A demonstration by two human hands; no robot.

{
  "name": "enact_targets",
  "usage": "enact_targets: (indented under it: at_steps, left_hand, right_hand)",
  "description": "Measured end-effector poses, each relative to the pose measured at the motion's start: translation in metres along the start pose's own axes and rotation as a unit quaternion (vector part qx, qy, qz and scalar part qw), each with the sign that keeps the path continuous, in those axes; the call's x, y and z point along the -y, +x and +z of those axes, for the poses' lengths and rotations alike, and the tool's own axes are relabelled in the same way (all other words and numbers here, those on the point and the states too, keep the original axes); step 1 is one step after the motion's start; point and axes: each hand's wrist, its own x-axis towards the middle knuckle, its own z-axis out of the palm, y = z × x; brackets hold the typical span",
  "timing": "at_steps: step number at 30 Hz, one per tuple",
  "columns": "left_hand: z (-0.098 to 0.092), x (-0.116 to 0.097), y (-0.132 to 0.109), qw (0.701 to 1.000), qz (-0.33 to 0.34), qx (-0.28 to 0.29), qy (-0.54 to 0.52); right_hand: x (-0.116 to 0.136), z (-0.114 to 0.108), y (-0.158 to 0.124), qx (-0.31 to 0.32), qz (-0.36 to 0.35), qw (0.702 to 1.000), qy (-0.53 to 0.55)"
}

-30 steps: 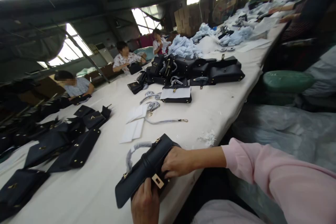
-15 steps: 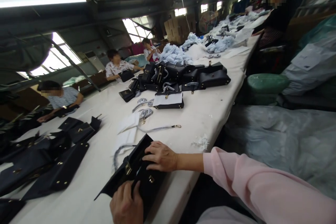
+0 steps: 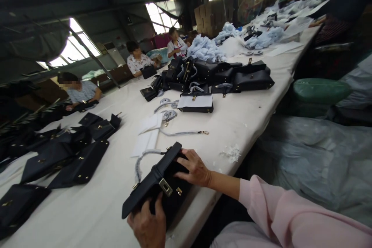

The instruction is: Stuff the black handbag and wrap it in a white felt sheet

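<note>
A black handbag (image 3: 177, 197) with a gold clasp lies near the table edge in front of me. Its flap (image 3: 154, 178) is partly lowered, the gold plate just above the turn lock on the body. My left hand (image 3: 149, 219) grips the bag's near end, fingertips beneath the flap edge. At the far end, my right hand (image 3: 193, 168) holds the bag with its fingers curled in under the flap. A wrapped handle (image 3: 139, 164) arches out behind the bag. White sheets (image 3: 147, 135) and a wrapped strap with a gold hook (image 3: 186, 133) lie just beyond.
Black bags (image 3: 203, 71) are piled farther along the table (image 3: 232, 124), and more (image 3: 78, 162) lie at left. One bag with a white sheet (image 3: 195, 102) stands nearer. White scraps (image 3: 231, 153) sit by the right edge. Co-workers (image 3: 83, 91) sit across. Plastic-covered goods (image 3: 308, 155) are at right.
The bag's flap has swung from standing open to lowered over the front, near the lock. My left hand's fingers have moved beneath the flap edge. The view has shifted.
</note>
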Motion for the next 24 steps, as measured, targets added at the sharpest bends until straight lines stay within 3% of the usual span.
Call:
enact_targets:
  at_steps: [2, 4, 6, 8, 13, 18, 21, 23, 24]
  left_hand:
    - [-0.002, -0.002, -0.002, 1.0, -0.007, -0.008, -0.014]
    - [-0.002, -0.004, -0.004, 0.999, -0.016, -0.011, -0.026]
    - [-0.001, -0.003, -0.006, 0.999, -0.024, -0.016, -0.033]
    - [0.005, -0.001, -0.009, 0.999, -0.023, -0.021, -0.032]
    - [0.019, 0.007, -0.003, 0.999, -0.051, -0.019, -0.003]
    - [0.021, 0.003, 0.017, 0.998, -0.053, -0.037, -0.013]
    - [0.026, 0.004, 0.012, 0.996, -0.05, -0.075, -0.002]
    - [0.029, 0.008, 0.0, 0.994, -0.055, -0.099, -0.008]
    - [0.029, 0.01, -0.007, 0.993, -0.06, -0.097, -0.025]
  right_hand:
    - [0.001, 0.006, -0.004, -0.049, 0.076, 0.995, 0.052]
    - [0.003, 0.009, -0.006, -0.061, 0.177, 0.978, 0.092]
    - [0.003, 0.009, -0.005, -0.023, 0.257, 0.96, 0.11]
    - [0.001, 0.009, -0.002, 0.03, 0.289, 0.951, 0.103]
    - [-0.003, 0.014, 0.014, 0.045, 0.317, 0.945, 0.068]
    - [-0.006, 0.018, 0.026, 0.062, 0.331, 0.939, 0.064]
    - [-0.023, 0.002, 0.029, 0.109, 0.289, 0.933, 0.185]
    - [-0.048, -0.018, 0.032, 0.072, 0.258, 0.936, 0.227]
    - [-0.065, -0.031, 0.035, 0.018, 0.249, 0.946, 0.207]
